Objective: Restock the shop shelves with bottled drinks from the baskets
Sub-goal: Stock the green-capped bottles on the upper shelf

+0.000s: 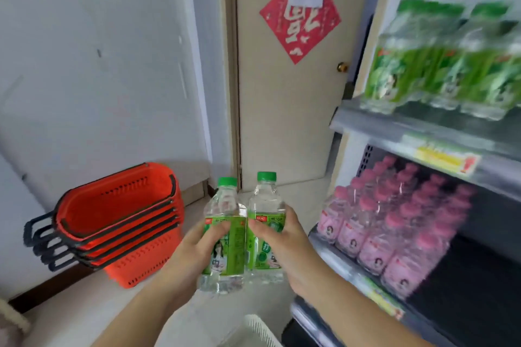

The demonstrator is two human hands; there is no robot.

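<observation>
Stacked red baskets (118, 220) sit on the floor at far left. The left grip (197, 248) curls round an upright lime soda bottle (225, 205). The right grip (284, 245) curls round a second lime soda bottle (266, 205), touching the first, beside the shelves. Pink-capped bottles (394, 228) fill the lower shelf (338, 259), and green-labelled bottles (439, 65) the upper shelf (394, 132).

Bare shelf floor (479, 284) right of packed pink bottles (389, 228)
</observation>
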